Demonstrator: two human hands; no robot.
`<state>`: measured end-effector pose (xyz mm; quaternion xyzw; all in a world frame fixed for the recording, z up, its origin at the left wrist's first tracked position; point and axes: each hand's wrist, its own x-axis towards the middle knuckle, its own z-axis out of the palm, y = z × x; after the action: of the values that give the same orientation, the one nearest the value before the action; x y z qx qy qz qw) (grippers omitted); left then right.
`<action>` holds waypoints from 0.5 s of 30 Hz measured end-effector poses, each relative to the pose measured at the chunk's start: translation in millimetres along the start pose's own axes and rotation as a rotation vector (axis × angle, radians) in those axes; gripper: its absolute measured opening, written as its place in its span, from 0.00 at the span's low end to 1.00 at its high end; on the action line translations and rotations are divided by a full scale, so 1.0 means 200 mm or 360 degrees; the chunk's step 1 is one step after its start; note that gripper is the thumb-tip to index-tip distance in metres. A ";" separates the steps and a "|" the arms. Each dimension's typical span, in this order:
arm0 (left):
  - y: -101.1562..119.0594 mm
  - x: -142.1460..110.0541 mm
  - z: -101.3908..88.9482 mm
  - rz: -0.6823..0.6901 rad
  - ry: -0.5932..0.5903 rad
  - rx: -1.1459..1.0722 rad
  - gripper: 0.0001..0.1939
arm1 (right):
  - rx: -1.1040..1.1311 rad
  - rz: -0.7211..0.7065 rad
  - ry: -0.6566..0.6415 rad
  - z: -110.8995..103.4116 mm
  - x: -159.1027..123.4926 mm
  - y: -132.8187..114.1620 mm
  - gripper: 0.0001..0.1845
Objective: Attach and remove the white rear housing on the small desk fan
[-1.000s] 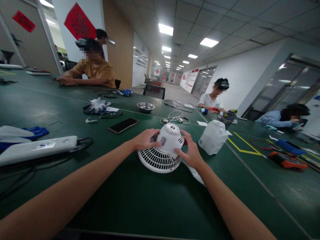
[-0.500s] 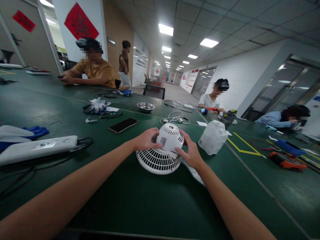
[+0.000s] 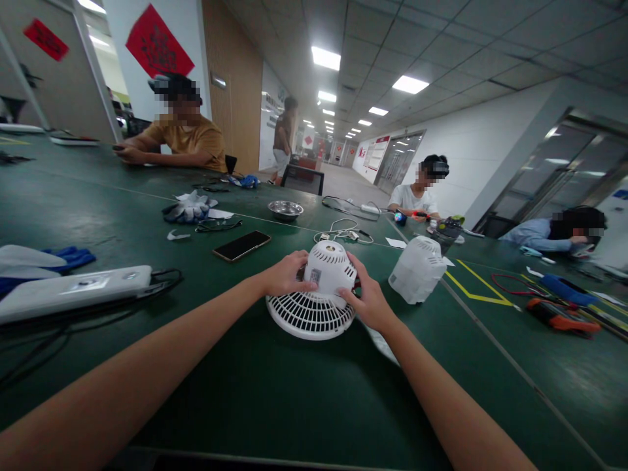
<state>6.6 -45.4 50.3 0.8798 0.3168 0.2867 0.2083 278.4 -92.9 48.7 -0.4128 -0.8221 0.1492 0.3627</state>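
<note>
A small white fan [image 3: 314, 307] lies face down on the green table [image 3: 275, 405], its round grille flat and its domed motor housing [image 3: 328, 268] pointing up. My left hand [image 3: 284, 275] grips the left side of the housing, fingers curled round it. My right hand [image 3: 367, 301] clasps the right side, thumb on the lower edge. A second white fan housing [image 3: 417, 268] stands just right of my right hand, apart from it.
A black phone [image 3: 241, 245], a steel bowl [image 3: 285, 209], gloves [image 3: 189, 208] and a coiled cable [image 3: 343, 232] lie beyond the fan. A white power strip [image 3: 73, 291] is at left, tools [image 3: 559, 314] at right. Three seated people work around the table; another walks in the corridor.
Both hands stay on the fan housing and have shifted it slightly left and down. The person standing in the background has walked further down the corridor.
</note>
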 end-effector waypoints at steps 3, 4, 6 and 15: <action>0.00 0.00 0.00 -0.0010 0.0007 -0.0004 0.37 | 0.0049 0.0026 -0.0025 0.01 0.00 0.00 0.46; 0.00 0.00 0.00 -0.0015 0.0008 -0.0008 0.37 | 0.0063 0.0036 -0.0035 0.01 0.00 0.00 0.46; 0.01 0.00 0.00 -0.0019 0.0007 -0.0019 0.37 | 0.0082 0.0045 -0.0042 0.01 0.00 0.00 0.45; 0.00 0.00 0.00 -0.0014 -0.0013 0.0021 0.36 | 0.0069 0.0032 0.0005 0.02 0.02 0.00 0.44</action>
<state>6.7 -44.3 50.0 0.8810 0.3217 0.2799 0.2050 274.6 -89.2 48.5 -0.4133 -0.8139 0.1702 0.3713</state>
